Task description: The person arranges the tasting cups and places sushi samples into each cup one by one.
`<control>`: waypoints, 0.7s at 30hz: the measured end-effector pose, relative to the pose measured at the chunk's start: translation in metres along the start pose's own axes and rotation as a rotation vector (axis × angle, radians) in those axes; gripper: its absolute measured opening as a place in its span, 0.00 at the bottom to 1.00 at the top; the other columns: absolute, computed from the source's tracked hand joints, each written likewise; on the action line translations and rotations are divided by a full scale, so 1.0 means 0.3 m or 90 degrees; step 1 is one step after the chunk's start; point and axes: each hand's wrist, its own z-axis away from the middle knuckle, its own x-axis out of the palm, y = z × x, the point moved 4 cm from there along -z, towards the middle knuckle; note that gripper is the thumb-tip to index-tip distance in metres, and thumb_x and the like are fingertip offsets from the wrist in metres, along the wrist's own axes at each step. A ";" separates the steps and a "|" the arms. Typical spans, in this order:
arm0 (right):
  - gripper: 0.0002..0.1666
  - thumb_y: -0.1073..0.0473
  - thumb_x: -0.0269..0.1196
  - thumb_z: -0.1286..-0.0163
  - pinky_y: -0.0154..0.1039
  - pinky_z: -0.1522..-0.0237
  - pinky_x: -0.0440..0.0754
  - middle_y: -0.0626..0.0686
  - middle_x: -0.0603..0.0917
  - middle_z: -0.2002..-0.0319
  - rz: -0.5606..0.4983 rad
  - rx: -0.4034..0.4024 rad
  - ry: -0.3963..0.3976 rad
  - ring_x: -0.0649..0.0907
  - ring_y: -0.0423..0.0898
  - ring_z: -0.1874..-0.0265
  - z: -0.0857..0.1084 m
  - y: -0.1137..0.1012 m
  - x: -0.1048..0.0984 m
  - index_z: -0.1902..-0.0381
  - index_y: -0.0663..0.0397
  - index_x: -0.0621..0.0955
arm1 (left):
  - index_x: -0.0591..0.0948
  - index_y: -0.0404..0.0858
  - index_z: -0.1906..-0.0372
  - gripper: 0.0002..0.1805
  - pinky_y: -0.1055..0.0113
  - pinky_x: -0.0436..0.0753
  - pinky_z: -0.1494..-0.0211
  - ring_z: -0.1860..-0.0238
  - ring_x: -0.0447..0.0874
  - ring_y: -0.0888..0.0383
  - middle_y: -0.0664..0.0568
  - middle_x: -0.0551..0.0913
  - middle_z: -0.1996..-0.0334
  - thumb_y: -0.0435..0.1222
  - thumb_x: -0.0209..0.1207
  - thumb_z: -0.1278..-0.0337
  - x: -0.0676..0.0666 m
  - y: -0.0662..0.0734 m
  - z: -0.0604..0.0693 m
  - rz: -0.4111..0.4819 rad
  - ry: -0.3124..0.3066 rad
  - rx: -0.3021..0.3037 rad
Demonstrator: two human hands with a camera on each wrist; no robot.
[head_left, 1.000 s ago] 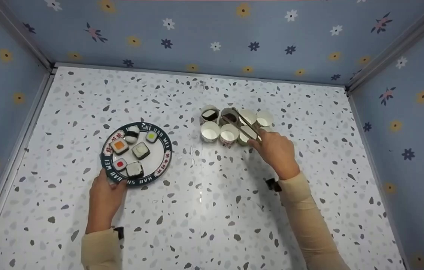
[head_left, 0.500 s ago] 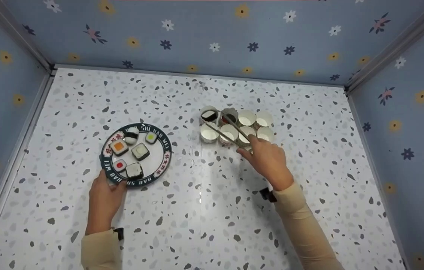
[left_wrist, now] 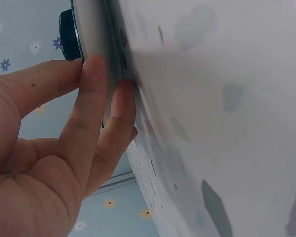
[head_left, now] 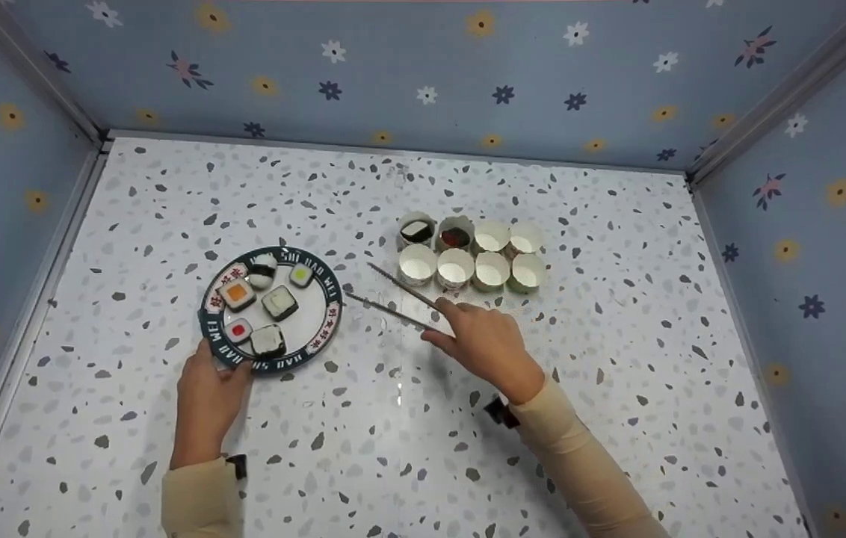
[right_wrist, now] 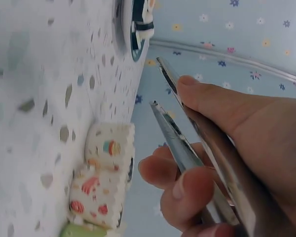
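Note:
My left hand [head_left: 210, 396] holds the near-left rim of a round plate [head_left: 318, 314] with a dark green border; in the left wrist view, fingers [left_wrist: 93, 79] pinch the plate's edge [left_wrist: 96, 39]. Several sushi pieces lie on it, among them an orange-centred one [head_left: 237, 294] and a red-centred one [head_left: 238, 330]. Between plate and paper cups, my right hand [head_left: 490, 347] grips metal tweezers [head_left: 393, 310]. In the right wrist view the tweezers [right_wrist: 207, 133] have parted tips with nothing between them, and thumb and fingers of the hand [right_wrist: 256, 133] are around them.
Several paper cups stand in two rows right of the plate. The back-left cup [head_left: 406, 243] holds a black-and-white piece [head_left: 416, 231]; the one beside it holds a dark red piece [head_left: 455, 237]. Blue flowered panels [head_left: 393, 67] bound the speckled table [head_left: 363, 448].
My right hand has moved left and nearer to me with the tweezers, from over the cups to the plate's right side. The left hand and plate have stayed in place.

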 end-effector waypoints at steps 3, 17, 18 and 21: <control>0.28 0.33 0.59 0.30 0.45 0.84 0.75 0.48 0.85 0.71 -0.009 -0.036 -0.002 0.81 0.49 0.80 0.001 -0.042 0.020 0.48 0.48 0.79 | 0.57 0.27 0.26 0.36 0.44 0.74 0.43 0.47 0.76 0.34 0.24 0.66 0.39 0.34 0.58 0.32 -0.001 0.001 0.002 0.002 0.002 0.010; 0.28 0.31 0.58 0.30 0.41 0.84 0.72 0.44 0.81 0.73 -0.039 -0.109 -0.074 0.80 0.43 0.80 -0.008 -0.198 0.095 0.48 0.45 0.79 | 0.60 0.26 0.28 0.34 0.44 0.75 0.44 0.49 0.77 0.34 0.24 0.68 0.42 0.33 0.59 0.33 -0.003 -0.005 0.000 -0.003 0.015 0.021; 0.28 0.31 0.58 0.30 0.40 0.84 0.72 0.43 0.80 0.74 -0.041 -0.114 -0.077 0.79 0.42 0.80 -0.009 -0.207 0.101 0.48 0.45 0.79 | 0.60 0.26 0.28 0.34 0.44 0.74 0.44 0.49 0.77 0.34 0.24 0.68 0.42 0.33 0.59 0.33 -0.003 -0.006 0.000 -0.003 0.014 0.021; 0.27 0.31 0.58 0.30 0.38 0.85 0.71 0.41 0.78 0.75 -0.047 -0.123 -0.084 0.76 0.40 0.82 -0.012 -0.232 0.122 0.51 0.45 0.79 | 0.60 0.27 0.28 0.34 0.44 0.74 0.43 0.49 0.76 0.34 0.24 0.67 0.41 0.33 0.59 0.33 -0.002 -0.007 0.000 -0.003 0.011 0.018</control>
